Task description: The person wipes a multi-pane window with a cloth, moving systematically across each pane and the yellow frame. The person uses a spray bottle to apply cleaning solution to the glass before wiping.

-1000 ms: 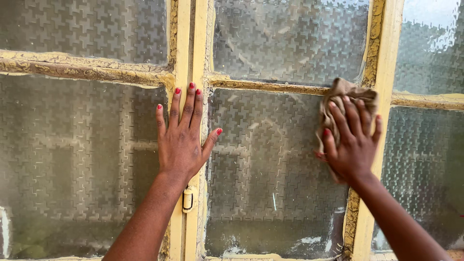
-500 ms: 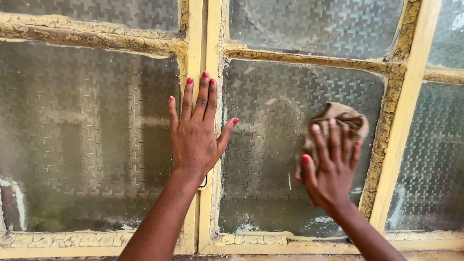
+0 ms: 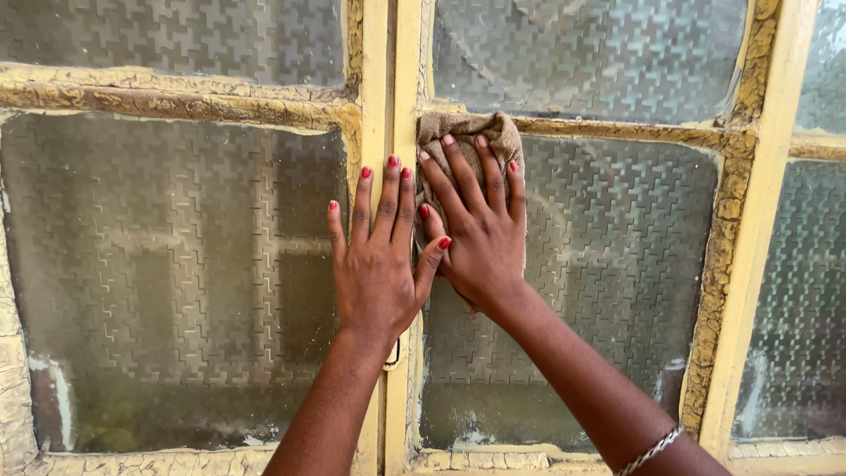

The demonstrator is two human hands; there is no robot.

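Right hand (image 3: 480,234) flat, pressing brown cloth (image 3: 467,132) on patterned pane; left hand (image 3: 379,264) splayed, holding nothing

Left hand (image 3: 377,264): flat, palm forward, fingers extended and slightly spread, thumb out to the right, forearm rising from below. Right hand (image 3: 476,234): also flat, fingers pointing up-left, thumb touching the left thumb; bracelet on wrist.

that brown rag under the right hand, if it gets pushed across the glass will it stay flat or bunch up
The rag looks soft and floppy: it is already crumpled above the right hand, so it would likely bunch. The glass is ridged, so it probably drags rather than slides.
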